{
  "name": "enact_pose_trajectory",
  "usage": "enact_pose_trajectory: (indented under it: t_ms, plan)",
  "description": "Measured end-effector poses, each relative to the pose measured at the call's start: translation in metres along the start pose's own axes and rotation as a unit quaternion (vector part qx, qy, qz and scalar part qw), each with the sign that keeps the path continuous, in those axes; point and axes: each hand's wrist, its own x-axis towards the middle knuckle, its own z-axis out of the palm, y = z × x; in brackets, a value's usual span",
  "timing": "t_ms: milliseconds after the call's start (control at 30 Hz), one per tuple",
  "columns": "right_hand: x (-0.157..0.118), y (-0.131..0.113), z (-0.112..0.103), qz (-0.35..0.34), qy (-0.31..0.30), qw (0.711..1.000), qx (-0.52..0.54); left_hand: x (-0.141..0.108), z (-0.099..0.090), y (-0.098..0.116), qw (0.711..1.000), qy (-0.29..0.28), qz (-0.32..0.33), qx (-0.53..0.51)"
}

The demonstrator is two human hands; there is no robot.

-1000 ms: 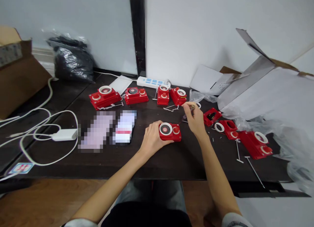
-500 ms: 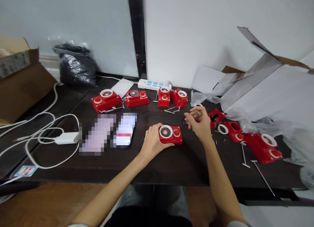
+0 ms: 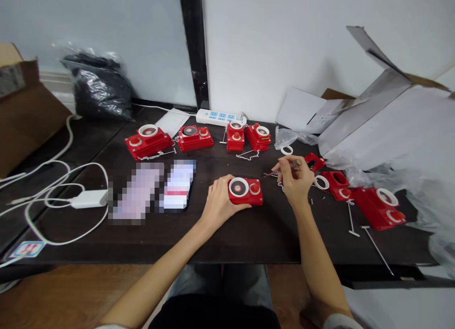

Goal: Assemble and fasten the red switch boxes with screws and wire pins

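One red unit (image 3: 245, 192) in left hand (image 3: 219, 198), grip curled around its nine-o'clock end, screwdriver (image 3: 273, 173) pinched in right hand (image 3: 295, 178), tip clear of unit toward two o'clock, tabletop (image 3: 149, 246) beneath

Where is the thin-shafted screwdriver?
In the head view, right of centre, the screwdriver is in the right hand, just right of the red box the left hand holds.

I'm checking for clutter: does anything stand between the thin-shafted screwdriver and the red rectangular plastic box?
Nothing visible does. Only dark tabletop shows between the tip of the thin-shafted screwdriver in the right hand and the red rectangular plastic box in the left hand.
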Motion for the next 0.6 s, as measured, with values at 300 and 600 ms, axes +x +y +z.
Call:
enact_pose_trajectory:
  t_ms: [300, 600]
  plan:
    - [-0.0006, 0.005, 0.0043, 0.012, -0.021, 1.0, -0.011, 0.0002, 0.0, 0.0004, 1.0, -0.002, 0.008, 0.008]
    - [0.0001, 0.0054, 0.004, 0.012, -0.007, 1.0, -0.028, 0.001, -0.0004, 0.0007, 1.0, -0.009, 0.003, 0.011]
